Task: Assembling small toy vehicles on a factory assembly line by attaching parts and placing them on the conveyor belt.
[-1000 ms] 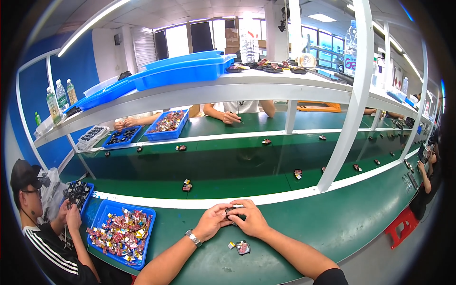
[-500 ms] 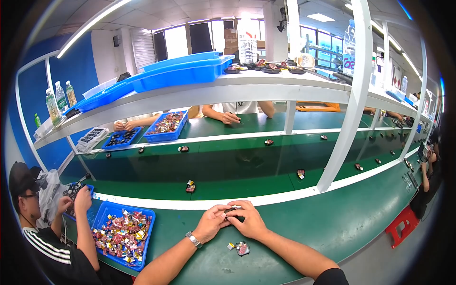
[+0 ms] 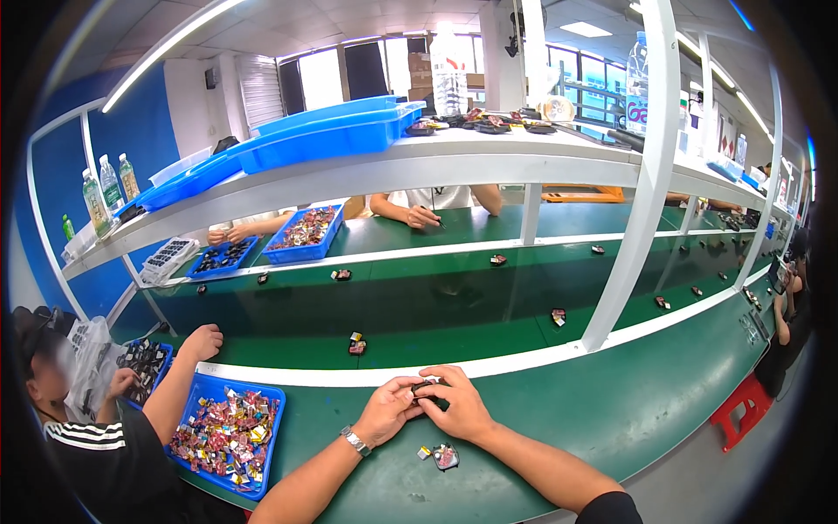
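Above the green tabletop (image 3: 524, 419), my left hand (image 3: 387, 412) and my right hand (image 3: 457, 410) meet around a small black plastic casing (image 3: 442, 403). Fingers of both hands are closed on it and cover most of it, so its inside cannot be made out. Just below my hands, on the table, lies a small black case with a reddish circuit board (image 3: 445, 457). Beside that board is a small yellow-and-white piece (image 3: 424, 452).
A blue tray (image 3: 278, 419) full of small circuit boards stands at my left, near a seated co-worker (image 3: 100, 445). Beyond a white rail (image 3: 489, 370), a green conveyor belt (image 3: 454, 314) bears several spaced units. A white post (image 3: 642, 183) rises ahead on the right.
The co-worker at left has stretched an arm toward the belt. Units on the belt have shifted slightly right. My hands stay nearly in place around the casing.
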Demonstrator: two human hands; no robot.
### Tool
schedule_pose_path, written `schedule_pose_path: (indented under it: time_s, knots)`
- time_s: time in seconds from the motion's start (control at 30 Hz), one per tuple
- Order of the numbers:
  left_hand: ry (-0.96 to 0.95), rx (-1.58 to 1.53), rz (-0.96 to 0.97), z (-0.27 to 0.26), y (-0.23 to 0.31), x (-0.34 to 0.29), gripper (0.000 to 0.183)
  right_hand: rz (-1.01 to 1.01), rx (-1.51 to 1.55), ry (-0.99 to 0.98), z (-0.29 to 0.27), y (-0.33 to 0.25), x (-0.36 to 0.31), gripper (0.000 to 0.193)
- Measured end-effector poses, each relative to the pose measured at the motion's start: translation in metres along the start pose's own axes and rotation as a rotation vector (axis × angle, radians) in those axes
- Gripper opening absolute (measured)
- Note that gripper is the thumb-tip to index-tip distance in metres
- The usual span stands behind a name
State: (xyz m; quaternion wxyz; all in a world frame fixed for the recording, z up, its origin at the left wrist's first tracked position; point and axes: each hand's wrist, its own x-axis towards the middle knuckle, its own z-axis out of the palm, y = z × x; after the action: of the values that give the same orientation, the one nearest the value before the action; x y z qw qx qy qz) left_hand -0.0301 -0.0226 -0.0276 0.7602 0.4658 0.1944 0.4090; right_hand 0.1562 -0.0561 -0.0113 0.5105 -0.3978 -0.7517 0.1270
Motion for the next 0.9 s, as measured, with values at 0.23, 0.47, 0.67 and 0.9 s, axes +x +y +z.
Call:
schedule_pose_path:
  time_s: [0.23, 0.47, 0.67, 0.9]
  knots:
    - [0.045, 0.025, 0.025, -0.003, -0.004, 0.002, 0.028, -0.055, 0.009, -0.012, 0.002, -0.001, 0.003, 0.019]
    - [0.079, 0.021, -0.001, 0.0, 0.001, 0.006, 0.028, -0.02, -0.028, 0.053, 0.004, 0.002, 0.006, 0.02]
    - [0.107, 0.028, -0.018, 0.001, -0.003, 0.005, 0.028, -0.206, -0.145, 0.148, 0.005, -0.002, 0.005, 0.018]
    - [0.14, 0.069, -0.043, 0.004, 0.0, 0.004, 0.028, -0.209, -0.253, 0.109, 0.006, -0.001, 0.004, 0.019]
